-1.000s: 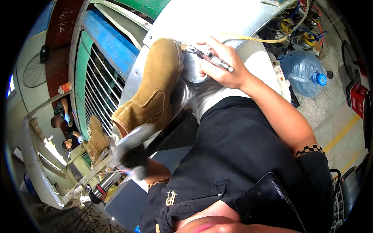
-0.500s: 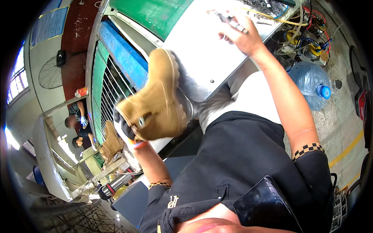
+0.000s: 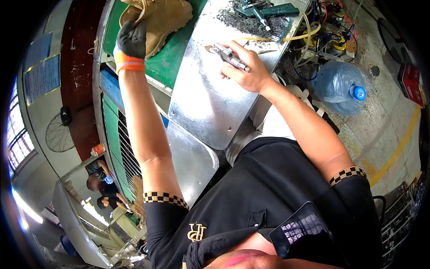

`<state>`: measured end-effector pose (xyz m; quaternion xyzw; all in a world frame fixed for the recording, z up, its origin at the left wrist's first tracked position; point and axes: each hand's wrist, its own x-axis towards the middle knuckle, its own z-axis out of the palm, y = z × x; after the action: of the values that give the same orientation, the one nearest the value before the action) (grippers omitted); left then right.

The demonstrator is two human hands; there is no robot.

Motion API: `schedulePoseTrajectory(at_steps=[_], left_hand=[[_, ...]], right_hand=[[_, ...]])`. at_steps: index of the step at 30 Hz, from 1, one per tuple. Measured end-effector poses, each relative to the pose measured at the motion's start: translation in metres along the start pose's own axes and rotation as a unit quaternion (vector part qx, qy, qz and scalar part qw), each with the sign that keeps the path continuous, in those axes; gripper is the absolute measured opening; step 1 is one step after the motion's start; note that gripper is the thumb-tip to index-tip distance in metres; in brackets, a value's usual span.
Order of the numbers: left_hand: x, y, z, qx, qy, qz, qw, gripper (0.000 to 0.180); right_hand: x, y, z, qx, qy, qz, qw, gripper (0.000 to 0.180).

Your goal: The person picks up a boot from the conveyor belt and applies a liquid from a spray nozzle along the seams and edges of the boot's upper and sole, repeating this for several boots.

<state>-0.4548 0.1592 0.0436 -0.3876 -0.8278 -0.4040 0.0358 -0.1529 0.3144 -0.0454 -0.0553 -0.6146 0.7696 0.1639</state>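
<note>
At the far left, a tan boot (image 3: pixel 163 28) lies on the green surface, partly cut off by the upper edge of the view. My left hand (image 3: pixel 131 41), in a dark glove with an orange cuff, is closed on the edge of the boot's upper. Over the bare metal plate, my right hand (image 3: pixel 244 67) has no glove. Its fingers grip a silver pen-like metal tool (image 3: pixel 229 56), tip pointing left. Just beyond it, a dark-handled tool (image 3: pixel 282 10) lies on a pile of black scraps (image 3: pixel 246 19).
The metal worktable (image 3: pixel 201 101) adjoins the green belt-like surface (image 3: pixel 166 69). A yellow hose (image 3: pixel 309 33) runs off its right edge. A large clear water bottle (image 3: pixel 336 89) stands on the floor at right. Two people (image 3: pixel 101 184) are far off at left, near more tan boots (image 3: pixel 138 197).
My left hand has carried the boot up and away from beside the metal table onto the green surface. My right hand has come nearer and left, still holding the silver tool.
</note>
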Motion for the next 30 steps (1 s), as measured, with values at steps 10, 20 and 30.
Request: schedulePoseTrajectory(at_steps=[10,20,30], left_hand=[[-0.088,0.139,-0.080,-0.265,0.286,0.000,0.921,0.026],[-0.333,0.047,0.002,0.175,0.063,-0.124,0.975,0.054],[-0.338,0.061,0.000,0.214,0.061,-0.136,0.965,0.050]], right_hand=[[0.000,-0.004,-0.001,0.052,0.000,0.026,0.998,0.037],[0.004,0.021,0.001,-0.059,0.013,-0.048,0.997,0.039],[-0.006,0.001,-0.012,-0.312,-0.020,-0.107,0.944,0.041]])
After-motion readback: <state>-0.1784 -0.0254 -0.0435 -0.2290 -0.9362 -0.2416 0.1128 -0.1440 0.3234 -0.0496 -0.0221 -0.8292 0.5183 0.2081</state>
